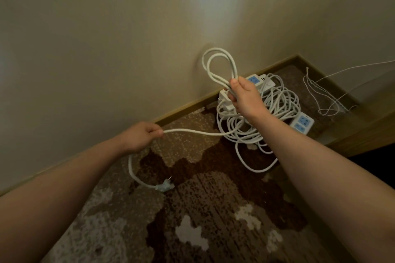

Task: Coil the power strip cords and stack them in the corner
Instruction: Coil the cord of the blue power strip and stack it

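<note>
Head view: at frame centre the right hand (245,98) clasps smooth white cord loops (220,66) held upright. Centre left, the left hand (141,136) pinches the same round cord, its plug (164,187) dangling. Tangled power strips (265,111) lie on mottled brown carpet (213,209) beside the wooden baseboard (183,111).
</note>
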A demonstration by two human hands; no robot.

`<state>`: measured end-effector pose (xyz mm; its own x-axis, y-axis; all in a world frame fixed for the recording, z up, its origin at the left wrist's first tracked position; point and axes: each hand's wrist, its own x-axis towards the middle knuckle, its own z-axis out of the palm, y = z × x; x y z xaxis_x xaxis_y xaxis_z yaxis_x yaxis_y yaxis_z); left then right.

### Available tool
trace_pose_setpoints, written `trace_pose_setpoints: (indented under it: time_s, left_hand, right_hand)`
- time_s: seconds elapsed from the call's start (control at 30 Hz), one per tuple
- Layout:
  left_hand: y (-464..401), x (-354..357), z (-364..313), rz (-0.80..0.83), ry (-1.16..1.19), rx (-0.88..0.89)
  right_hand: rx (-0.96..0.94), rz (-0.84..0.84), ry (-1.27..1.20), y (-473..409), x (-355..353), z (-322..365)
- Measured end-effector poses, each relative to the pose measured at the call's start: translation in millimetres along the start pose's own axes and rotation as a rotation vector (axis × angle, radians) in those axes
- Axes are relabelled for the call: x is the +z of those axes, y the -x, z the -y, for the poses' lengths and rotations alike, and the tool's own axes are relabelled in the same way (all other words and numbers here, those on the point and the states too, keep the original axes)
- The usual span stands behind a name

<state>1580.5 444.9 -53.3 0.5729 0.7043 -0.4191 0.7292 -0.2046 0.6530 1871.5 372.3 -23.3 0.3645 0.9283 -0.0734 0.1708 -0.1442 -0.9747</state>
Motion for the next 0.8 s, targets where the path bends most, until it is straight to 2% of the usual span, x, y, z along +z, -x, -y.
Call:
trace_pose_setpoints:
  time_s: [0.07,0.13,0.3,0.37,0.43,0.53,0.6,0.73,0.8]
  left_hand:
    - [5.7,-0.8,-4.7,0.074,-0.06,0.048]
    - [8.4,-10.5,-6.9,0.057,-0.069,0.077]
    - [17.2,-27.7,0.9,-0.029,0.228,-0.024]
    - [20.0,-26.0,-4.4,-0.018,0.126,0.034]
    - [20.9,-19.5,-22.6,0.049,-0.085,0.153]
    - [15.0,-1.7,-59.8,0.167,-0.198,0.286]
    - [8.9,8.4,-83.0,0.101,-0.224,0.341]
    - [-3.8,16.9,-107.9,-0.244,-0.186,0.352]
    - [-8.6,20.7,-113.6,-0.324,-0.163,0.347]
  right_hand:
    - [-0.026,-0.041,0.065,-4.8,-6.3,-1.7]
    - [-0.047,-0.086,0.151,-10.5,-15.0,-5.8]
    - [-0.082,-0.21,0.26,-16.5,-28.7,-11.3]
    - [-0.085,-0.196,0.275,-16.3,-26.2,-11.9]
    - [-0.06,-0.112,0.262,-14.0,-16.1,-10.8]
    - [-0.037,0.034,0.248,-8.4,4.2,-2.8]
    - [-0.005,0.118,0.255,-5.7,15.1,5.2]
    - [0.131,0.263,0.216,-2.0,26.0,13.7]
    - [0.156,0.287,0.19,1.3,27.7,13.3]
